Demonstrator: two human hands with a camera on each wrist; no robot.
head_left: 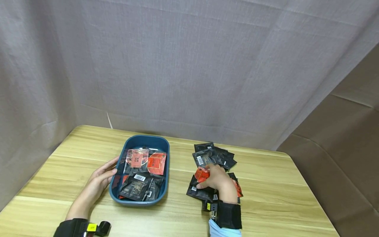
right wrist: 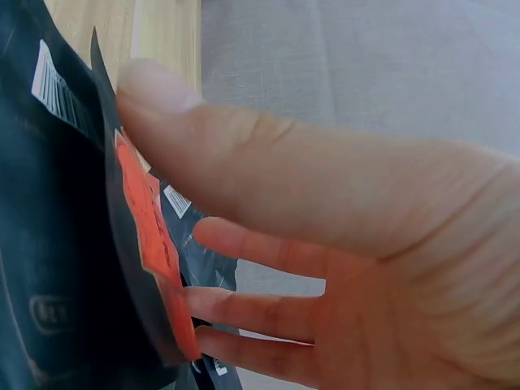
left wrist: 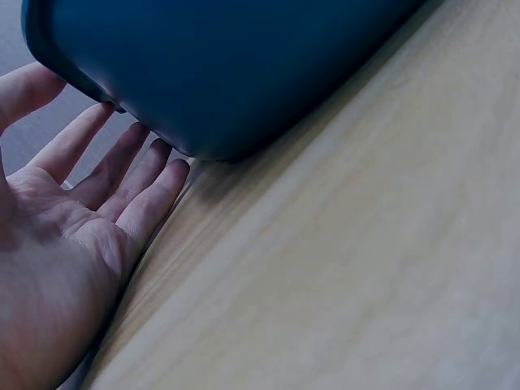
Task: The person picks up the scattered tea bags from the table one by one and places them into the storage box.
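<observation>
My left hand [head_left: 100, 179] rests its straight fingertips against the left side of a blue plastic bin [head_left: 166, 191]; in the left wrist view the fingers [left wrist: 146, 195] are spread at its wall. Inside lie black tea sachets, some showing red labels [head_left: 156, 163] and one a white barcode [head_left: 134, 187]. Over a loose group of sachets on the right is my right hand [head_left: 217, 179], thumb and fingers apart about a red-labelled sachet [head_left: 202, 174]. In the right wrist view, fingertips [right wrist: 207, 302] touch that sachet's red face [right wrist: 146, 211]; whether the thumb touches it I cannot tell.
More black sachets [head_left: 202, 158] lie in a pile behind my right hand. Others [head_left: 237, 187], one with red on it, stick out to its right. Everything stands on a wood-grain table [head_left: 272, 197] with grey cloth [head_left: 189, 65] hanging behind.
</observation>
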